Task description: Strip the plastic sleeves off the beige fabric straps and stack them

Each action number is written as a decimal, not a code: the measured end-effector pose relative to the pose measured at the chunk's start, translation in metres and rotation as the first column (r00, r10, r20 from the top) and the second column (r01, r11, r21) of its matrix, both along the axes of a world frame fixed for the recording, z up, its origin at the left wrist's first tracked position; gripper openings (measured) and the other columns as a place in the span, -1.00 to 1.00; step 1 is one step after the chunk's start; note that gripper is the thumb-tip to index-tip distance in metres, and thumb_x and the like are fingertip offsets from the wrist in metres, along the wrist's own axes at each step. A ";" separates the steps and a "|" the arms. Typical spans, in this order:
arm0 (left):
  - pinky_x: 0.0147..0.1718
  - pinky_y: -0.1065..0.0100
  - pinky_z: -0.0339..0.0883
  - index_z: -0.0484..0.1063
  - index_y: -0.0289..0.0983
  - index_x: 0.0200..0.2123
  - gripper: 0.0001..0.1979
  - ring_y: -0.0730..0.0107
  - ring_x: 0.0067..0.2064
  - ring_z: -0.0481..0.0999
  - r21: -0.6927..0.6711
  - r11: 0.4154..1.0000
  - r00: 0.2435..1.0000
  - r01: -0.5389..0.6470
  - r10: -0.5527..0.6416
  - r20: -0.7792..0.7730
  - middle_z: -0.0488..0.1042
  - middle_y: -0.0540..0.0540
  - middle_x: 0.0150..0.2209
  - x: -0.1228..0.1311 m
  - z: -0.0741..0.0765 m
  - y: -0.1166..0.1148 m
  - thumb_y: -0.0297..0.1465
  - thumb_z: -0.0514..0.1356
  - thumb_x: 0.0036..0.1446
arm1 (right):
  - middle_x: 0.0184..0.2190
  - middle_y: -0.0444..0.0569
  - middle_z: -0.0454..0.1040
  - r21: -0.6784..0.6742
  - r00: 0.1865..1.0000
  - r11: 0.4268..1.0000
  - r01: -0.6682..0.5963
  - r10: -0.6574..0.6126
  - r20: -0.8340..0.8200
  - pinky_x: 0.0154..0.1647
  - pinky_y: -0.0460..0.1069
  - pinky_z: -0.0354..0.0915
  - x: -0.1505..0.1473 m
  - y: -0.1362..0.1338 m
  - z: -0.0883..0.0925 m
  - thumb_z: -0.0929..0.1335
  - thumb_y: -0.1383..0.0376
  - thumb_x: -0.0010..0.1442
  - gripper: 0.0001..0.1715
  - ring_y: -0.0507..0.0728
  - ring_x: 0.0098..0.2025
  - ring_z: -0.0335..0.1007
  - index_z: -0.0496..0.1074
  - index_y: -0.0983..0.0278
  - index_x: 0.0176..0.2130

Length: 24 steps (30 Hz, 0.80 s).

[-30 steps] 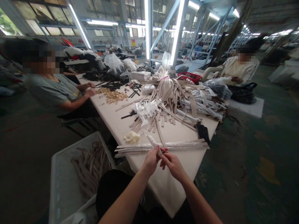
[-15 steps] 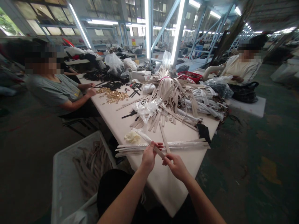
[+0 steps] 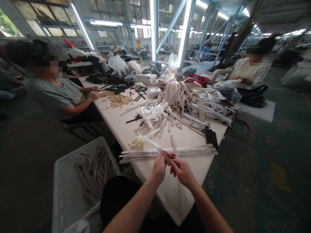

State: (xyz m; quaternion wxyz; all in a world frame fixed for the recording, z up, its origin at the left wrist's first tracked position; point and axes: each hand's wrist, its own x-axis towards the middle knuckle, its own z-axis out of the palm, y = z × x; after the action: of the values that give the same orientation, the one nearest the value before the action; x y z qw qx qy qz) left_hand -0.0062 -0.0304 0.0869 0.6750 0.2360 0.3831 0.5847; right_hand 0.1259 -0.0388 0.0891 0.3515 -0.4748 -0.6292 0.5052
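My left hand [image 3: 159, 168] is closed around a beige strap [image 3: 168, 159], whose far part lies in a clear plastic sleeve [image 3: 155, 144]. My right hand [image 3: 182, 171] pinches the near end of this strap, close beside the left fingers. Behind the right hand a second beige strap [image 3: 174, 145] slants away over the table; whether that hand also grips it is hidden. Just beyond both hands, a row of straps, some plastic-wrapped, [image 3: 196, 150] lies across the table. A crumpled pale yellow piece [image 3: 137, 142] sits at its left.
A large bundle of beige straps [image 3: 173, 94] covers the middle of the table [image 3: 167, 200], with gold buckles [image 3: 119, 99] to its left. A black pouch [image 3: 211, 138] lies near the right edge. A bin [image 3: 58, 181] of straps stands at left. Two people [image 3: 55, 94] [image 3: 252, 69] sit nearby.
My left hand has slid right along the strap, up to the right hand, and less bare strap shows between them. The second strap's far end has dropped nearer to me.
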 end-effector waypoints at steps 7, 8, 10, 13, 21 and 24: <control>-0.52 0.38 0.35 0.48 -0.38 -0.11 -0.58 0.35 -0.43 0.49 -0.028 0.992 0.991 0.119 -0.117 0.073 0.55 -0.18 -0.34 -0.001 0.007 0.000 -0.14 0.27 0.14 | -0.57 -0.08 0.47 -0.014 0.992 1.000 0.023 -0.025 -0.126 -0.59 -0.11 0.25 -0.001 0.001 -0.002 0.27 0.00 0.33 -0.52 0.00 -0.63 0.31 0.47 0.32 -0.36; -0.40 0.33 0.41 0.47 -0.36 -0.09 -0.59 0.28 -0.32 0.55 -0.038 0.993 0.985 0.116 -0.110 0.136 0.57 -0.22 -0.24 -0.005 0.010 0.004 -0.16 0.28 0.14 | -0.57 -0.08 0.47 -0.026 0.990 1.000 0.009 -0.012 -0.139 -0.59 -0.11 0.24 0.001 0.000 -0.002 0.27 -0.01 0.33 -0.51 0.00 -0.63 0.31 0.47 0.32 -0.36; -0.23 0.24 0.44 0.45 -0.34 -0.19 -0.65 0.20 -0.19 0.58 -0.066 0.992 0.968 0.108 -0.090 0.234 0.58 -0.25 -0.18 -0.011 0.016 0.012 -0.15 0.26 0.15 | -0.58 -0.09 0.48 -0.061 0.986 0.998 -0.023 0.013 -0.165 -0.60 -0.12 0.23 0.004 -0.002 -0.002 0.28 -0.01 0.32 -0.52 -0.01 -0.64 0.29 0.48 0.32 -0.32; -0.29 0.26 0.45 0.35 -0.30 -0.41 -0.64 0.20 -0.23 0.59 -0.051 0.995 0.972 0.085 -0.072 0.222 0.59 -0.24 -0.24 -0.005 0.021 0.016 -0.10 0.25 0.16 | -0.58 -0.09 0.48 -0.093 0.983 0.995 -0.024 0.007 -0.183 -0.64 -0.12 0.18 0.001 -0.003 -0.001 0.28 -0.03 0.31 -0.51 -0.01 -0.67 0.28 0.46 0.32 -0.34; -0.47 0.38 0.37 0.33 -0.29 -0.43 -0.59 0.26 -0.32 0.57 0.107 0.994 0.995 0.035 -0.025 -0.092 0.58 -0.21 -0.28 0.011 0.051 0.008 -0.05 0.17 0.20 | -0.46 -0.01 0.55 0.001 0.973 1.000 -0.002 0.002 -0.232 -0.45 -0.05 0.35 0.007 -0.004 0.016 0.31 -0.01 0.30 -0.56 0.08 -0.51 0.44 0.49 0.31 -0.25; -0.13 0.22 0.42 0.32 -0.28 -0.44 -0.62 0.21 -0.19 0.58 0.214 0.977 0.996 -0.021 0.039 -0.080 0.59 -0.20 -0.27 0.002 0.069 0.018 -0.09 0.16 0.23 | -0.48 -0.02 0.55 0.050 0.985 0.999 0.003 0.006 -0.172 -0.34 -0.03 0.37 0.014 -0.006 0.020 0.29 0.02 0.33 -0.57 0.08 -0.47 0.45 0.50 0.31 -0.29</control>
State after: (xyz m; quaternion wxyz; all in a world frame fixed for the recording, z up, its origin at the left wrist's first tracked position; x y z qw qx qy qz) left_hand -0.0043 -0.0125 0.1555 0.6202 0.3252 0.3500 0.6222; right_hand 0.1404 -0.0453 0.1087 0.4161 -0.4198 -0.6093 0.5286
